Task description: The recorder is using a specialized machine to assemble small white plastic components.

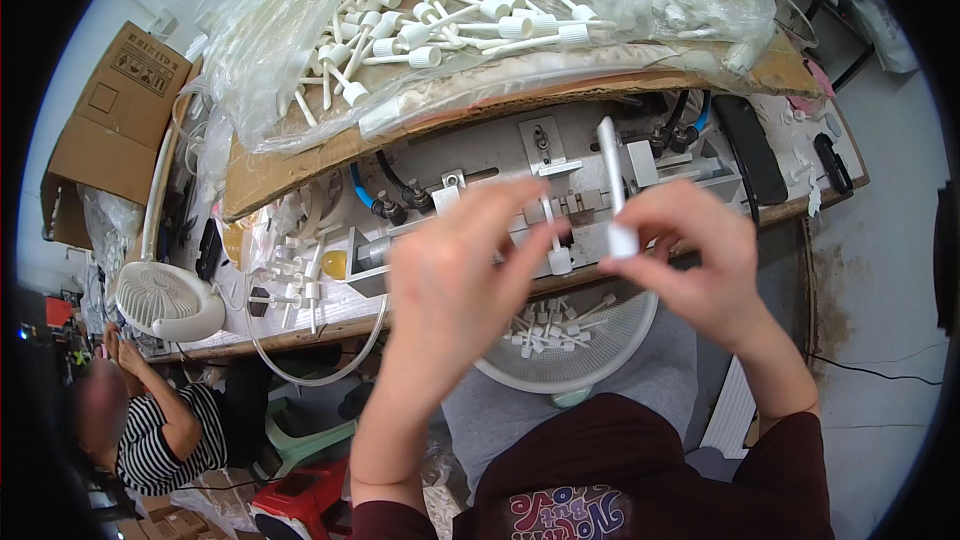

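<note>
One capped stick (614,185) stands upright in the head view, cap down, pinched by the fingers of the right hand (715,250). The left hand (455,255) curves its fingers around a second stick (560,261) (whether they grasp it, I cannot tell), before a metal fixture (580,203) on the bench (215,340). Below, a basket (565,380) holds more.

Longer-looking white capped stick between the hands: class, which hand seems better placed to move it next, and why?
Right, likely: the right hand pinches the stick by its cap; the left hand is apart from it, beside another white capped piece.
</note>
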`<state>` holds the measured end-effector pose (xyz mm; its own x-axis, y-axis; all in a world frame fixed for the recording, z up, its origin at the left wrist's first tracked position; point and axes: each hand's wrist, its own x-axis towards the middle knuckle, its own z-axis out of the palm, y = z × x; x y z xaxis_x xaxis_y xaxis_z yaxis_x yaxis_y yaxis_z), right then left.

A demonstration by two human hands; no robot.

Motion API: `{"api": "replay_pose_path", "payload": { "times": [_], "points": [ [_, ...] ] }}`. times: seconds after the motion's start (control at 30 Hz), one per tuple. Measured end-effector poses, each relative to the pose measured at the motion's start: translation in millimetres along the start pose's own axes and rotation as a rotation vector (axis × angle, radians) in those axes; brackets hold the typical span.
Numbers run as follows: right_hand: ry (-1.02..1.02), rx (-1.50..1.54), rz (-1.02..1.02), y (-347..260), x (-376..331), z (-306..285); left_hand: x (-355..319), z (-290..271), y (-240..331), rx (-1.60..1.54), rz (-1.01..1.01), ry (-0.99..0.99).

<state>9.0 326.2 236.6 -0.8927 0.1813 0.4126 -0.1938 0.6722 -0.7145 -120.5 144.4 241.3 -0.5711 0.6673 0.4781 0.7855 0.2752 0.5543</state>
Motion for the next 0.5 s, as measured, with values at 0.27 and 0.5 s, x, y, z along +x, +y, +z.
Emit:
{"api": "replay_pose_path", "payload": {
  "times": [0.27,0.5],
  "points": [
    [0.023,-0.399,-0.365,21,-15,50,100,6,-24,-0.015,0.179,0.269],
    [-0.080,-0.671,-0.411,14,-4,60,127,35,-18,0.217,0.021,0.028]
  ]
}}
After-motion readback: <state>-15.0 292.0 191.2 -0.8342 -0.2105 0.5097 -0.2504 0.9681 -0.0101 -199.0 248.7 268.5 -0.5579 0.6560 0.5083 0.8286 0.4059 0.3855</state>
